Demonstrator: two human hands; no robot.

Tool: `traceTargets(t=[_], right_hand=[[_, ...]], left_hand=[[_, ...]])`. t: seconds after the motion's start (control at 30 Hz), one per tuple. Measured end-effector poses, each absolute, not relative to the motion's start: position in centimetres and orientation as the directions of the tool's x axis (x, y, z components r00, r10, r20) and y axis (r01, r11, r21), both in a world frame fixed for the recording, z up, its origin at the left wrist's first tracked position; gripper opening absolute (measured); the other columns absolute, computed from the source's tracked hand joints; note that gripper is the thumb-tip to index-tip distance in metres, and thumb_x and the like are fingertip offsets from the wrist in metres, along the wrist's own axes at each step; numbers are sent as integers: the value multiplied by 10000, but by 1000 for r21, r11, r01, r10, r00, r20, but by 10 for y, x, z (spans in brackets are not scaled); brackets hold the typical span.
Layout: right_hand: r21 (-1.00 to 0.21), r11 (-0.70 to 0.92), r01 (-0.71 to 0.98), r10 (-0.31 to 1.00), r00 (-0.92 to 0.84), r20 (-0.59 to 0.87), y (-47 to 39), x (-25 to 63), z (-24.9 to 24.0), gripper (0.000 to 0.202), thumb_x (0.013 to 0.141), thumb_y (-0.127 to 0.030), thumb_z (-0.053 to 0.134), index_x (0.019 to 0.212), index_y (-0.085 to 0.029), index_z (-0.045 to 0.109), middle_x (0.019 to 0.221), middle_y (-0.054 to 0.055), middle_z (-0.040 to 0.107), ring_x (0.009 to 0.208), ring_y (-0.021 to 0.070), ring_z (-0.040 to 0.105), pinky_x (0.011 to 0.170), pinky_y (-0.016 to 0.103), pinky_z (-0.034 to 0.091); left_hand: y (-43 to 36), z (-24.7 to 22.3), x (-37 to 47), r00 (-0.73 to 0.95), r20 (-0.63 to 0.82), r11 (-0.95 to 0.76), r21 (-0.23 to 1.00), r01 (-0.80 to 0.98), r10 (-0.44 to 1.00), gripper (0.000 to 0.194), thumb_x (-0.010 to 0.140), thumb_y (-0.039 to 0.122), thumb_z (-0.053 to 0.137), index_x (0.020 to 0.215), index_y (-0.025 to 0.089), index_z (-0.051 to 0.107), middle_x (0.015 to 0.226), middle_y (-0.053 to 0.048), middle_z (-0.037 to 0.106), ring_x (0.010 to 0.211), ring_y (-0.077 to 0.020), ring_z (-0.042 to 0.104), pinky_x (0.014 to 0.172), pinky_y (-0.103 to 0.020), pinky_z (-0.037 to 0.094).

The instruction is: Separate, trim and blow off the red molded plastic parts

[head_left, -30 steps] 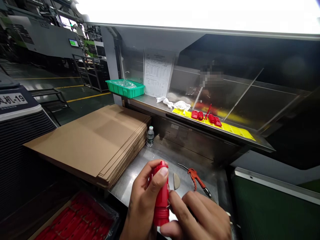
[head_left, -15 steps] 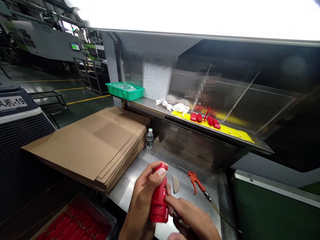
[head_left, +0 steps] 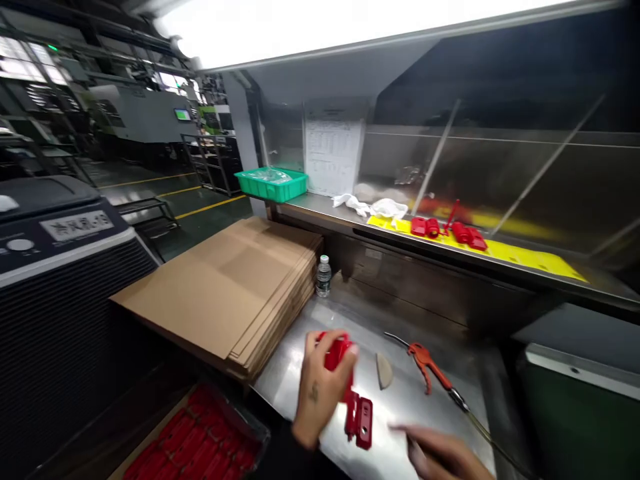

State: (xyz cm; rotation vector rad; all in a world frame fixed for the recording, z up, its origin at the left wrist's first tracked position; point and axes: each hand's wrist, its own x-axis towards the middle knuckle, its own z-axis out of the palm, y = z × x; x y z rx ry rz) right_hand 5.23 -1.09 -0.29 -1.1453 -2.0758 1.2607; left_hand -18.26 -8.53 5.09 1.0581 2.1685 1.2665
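The red plastic part (head_left: 350,393) hangs just above the steel desk (head_left: 310,373), its top end wrapped in the left hand (head_left: 323,387), fingers curled shut around it so the hinged lower flap swings free. The right hand (head_left: 443,453) sits low beside it, blurred (I cannot tell whether it grips anything). Nearby lie a small wedge (head_left: 384,370) and an orange air gun (head_left: 430,363); flat cardboard (head_left: 225,293) stacks to the left, above a box of red parts (head_left: 195,447).
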Motion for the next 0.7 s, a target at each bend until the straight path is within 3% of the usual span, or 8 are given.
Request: traceTargets(t=[0.07, 0.13, 0.23, 0.37, 0.47, 0.6, 0.7], right_hand=[[-844, 22, 536, 865, -433, -253, -8, 73, -38, 726, 787, -722, 529, 1198, -146, 695, 1252, 159, 689, 1232, 357, 598, 1031, 459, 502], [-802, -143, 579, 848, -346, -401, -14, 94, -70, 836, 773, -741, 495, 1287, -95, 628, 1372, 169, 604, 1318, 341, 532, 1084, 418, 465], [-795, -232, 560, 827, -317, -465, -30, 115, -106, 958, 751, -765, 482, 1353, -22, 543, 1442, 190, 526, 1370, 323, 477, 1129, 396, 418], [-819, -305, 486, 836, -275, -475, -49, 129, -125, 949, 721, -795, 527, 1310, -54, 597, 1402, 185, 572, 1350, 323, 501, 1155, 400, 384], [-846, -337, 412, 882, -176, -437, -62, 135, -128, 958, 709, -835, 521, 1261, -60, 639, 1353, 197, 613, 1334, 342, 514, 1184, 421, 339], [-886, -370, 279, 915, -57, -400, -73, 131, -128, 929, 707, -863, 500, 1205, -100, 681, 1278, 185, 668, 1256, 358, 584, 1089, 430, 463], [-916, -354, 189, 929, -40, -368, -70, 122, -122, 829, 705, -826, 559, 1169, -155, 707, 1165, 133, 730, 1189, 362, 631, 988, 447, 545]], left_hand=[[-70, -8, -195, -662, -60, 453, 775, 440, 747, 344, 885, 426, 557, 1095, 185, 684, 1102, -113, 577, 977, -269, 629, 922, -443, 499], [-61, -62, -199, -653, -105, 540, 667, 513, 750, 294, 888, 354, 591, 1102, 162, 654, 1117, -103, 593, 1008, -273, 598, 930, -504, 474], [-60, -116, -197, -599, -94, 549, 532, 645, 795, 312, 877, 352, 628, 1139, 183, 638, 1162, -87, 599, 1149, -305, 521, 1010, -560, 392], [-65, -130, -189, -566, -39, 527, 424, 737, 824, 437, 935, 378, 501, 1345, 238, 554, 1383, -152, 458, 1352, -389, 316, 1089, -622, 225], [-69, -124, -171, -506, -43, 473, 428, 770, 861, 531, 969, 443, 364, 1454, 239, 433, 1479, -191, 371, 1391, -390, 278, 1107, -587, 204], [-69, -131, -133, -387, -174, 418, 522, 743, 905, 666, 898, 490, 412, 1364, 21, 497, 1203, -276, 612, 1150, -418, 554, 998, -541, 374], [-61, -136, -115, -348, -227, 409, 636, 654, 909, 661, 886, 422, 373, 1362, -25, 476, 1152, -300, 639, 1074, -429, 612, 946, -554, 430]])
